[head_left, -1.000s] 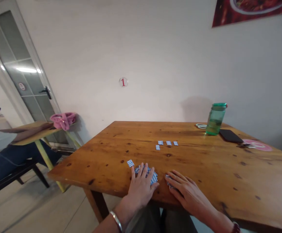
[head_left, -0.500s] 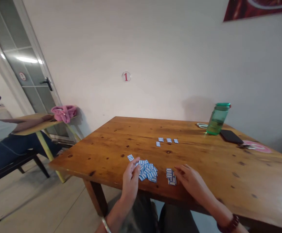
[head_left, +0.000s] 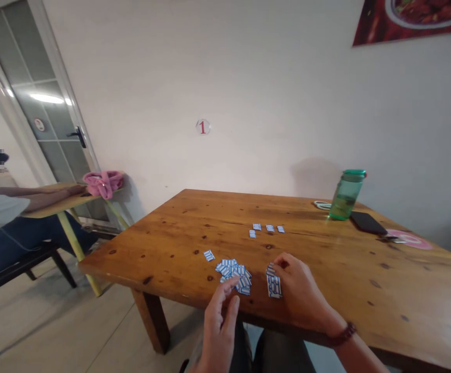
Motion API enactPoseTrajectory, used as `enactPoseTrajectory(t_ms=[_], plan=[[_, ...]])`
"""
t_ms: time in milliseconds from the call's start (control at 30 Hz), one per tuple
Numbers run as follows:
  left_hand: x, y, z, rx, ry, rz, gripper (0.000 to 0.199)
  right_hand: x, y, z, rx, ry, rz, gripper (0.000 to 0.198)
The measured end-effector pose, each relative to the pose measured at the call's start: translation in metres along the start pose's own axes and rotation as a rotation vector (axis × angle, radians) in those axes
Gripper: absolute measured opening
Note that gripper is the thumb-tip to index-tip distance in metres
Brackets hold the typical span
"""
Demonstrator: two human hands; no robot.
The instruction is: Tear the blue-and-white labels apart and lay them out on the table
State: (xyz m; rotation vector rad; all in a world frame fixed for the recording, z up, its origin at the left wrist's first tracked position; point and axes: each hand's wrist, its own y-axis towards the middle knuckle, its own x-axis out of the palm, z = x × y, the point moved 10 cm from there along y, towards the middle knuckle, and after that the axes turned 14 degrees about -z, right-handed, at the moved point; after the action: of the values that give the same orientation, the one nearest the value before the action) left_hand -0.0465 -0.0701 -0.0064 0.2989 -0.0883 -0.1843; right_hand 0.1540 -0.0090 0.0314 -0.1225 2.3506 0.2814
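Observation:
A heap of small white cards with blue stripes (head_left: 229, 269) lies near the table's front edge. My left hand (head_left: 221, 316) is at the heap's near side, thumb and forefinger apart, fingertips over its lower cards. To the right is a small group of similar cards (head_left: 274, 287). My right hand (head_left: 301, 285) bends over this group, its thumb and fingers pinched on a small striped card (head_left: 270, 269) at the far end. One loose card (head_left: 209, 255) rests left of the heap. Farther back, several more cards (head_left: 270, 228) lie spaced out.
Toward the back right of the wooden table (head_left: 163, 228) stand a green bottle (head_left: 347, 196), a dark flat phone-like object (head_left: 368, 223) and a pink disc (head_left: 414, 240). A white cable (head_left: 322, 205) lies behind. At left, another person (head_left: 0, 212) sits by a small table holding pink cloth (head_left: 103, 183).
My left hand has drawn back toward me and right, to the heap's near side. My right hand has shifted to the far end of the small card group. The view has tilted slightly.

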Motion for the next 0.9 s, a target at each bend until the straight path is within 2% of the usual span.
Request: enactPoseTrajectory(t_ms=[100,167,200,267,333,400,467,567,633,833,900], plan=[[0.018,-0.002,-0.012,-0.09,-0.212,-0.036,0.035,0.004,-0.013,-0.017,-0.027,0.137,-0.061,0.02],[0.035,-0.007,-0.031,-0.201,-0.38,-0.08,0.045,0.021,-0.028,-0.03,-0.06,0.207,-0.143,0.022],[0.043,-0.01,-0.041,-0.251,-0.43,-0.109,0.047,0.036,-0.036,-0.035,-0.068,0.288,-0.228,0.021],[0.056,-0.015,-0.054,-0.293,-0.464,-0.181,0.046,0.056,-0.052,-0.036,-0.039,0.316,-0.286,0.017],[0.061,-0.02,-0.066,-0.329,-0.459,-0.222,0.044,0.066,-0.062,-0.034,-0.031,0.265,-0.275,0.016],[0.06,-0.025,-0.075,-0.376,-0.471,-0.219,0.045,0.073,-0.064,-0.032,-0.047,0.238,-0.317,0.02],[0.057,-0.031,-0.082,-0.432,-0.52,-0.2,0.045,0.068,-0.057,-0.029,-0.055,0.188,-0.293,0.022],[0.056,-0.038,-0.088,-0.528,-0.621,-0.192,0.043,0.05,-0.037,-0.034,-0.091,-0.031,-0.172,0.022],[0.054,-0.042,-0.09,-0.573,-0.686,-0.182,0.04,0.05,-0.021,-0.044,-0.133,-0.202,-0.173,0.025],[0.033,-0.049,-0.089,-0.599,-0.834,-0.034,0.024,0.073,0.008,-0.06,-0.203,-0.346,-0.324,0.022],[0.03,-0.05,-0.085,-0.61,-0.889,-0.003,0.026,0.078,0.011,-0.062,-0.206,-0.385,-0.37,0.021]])
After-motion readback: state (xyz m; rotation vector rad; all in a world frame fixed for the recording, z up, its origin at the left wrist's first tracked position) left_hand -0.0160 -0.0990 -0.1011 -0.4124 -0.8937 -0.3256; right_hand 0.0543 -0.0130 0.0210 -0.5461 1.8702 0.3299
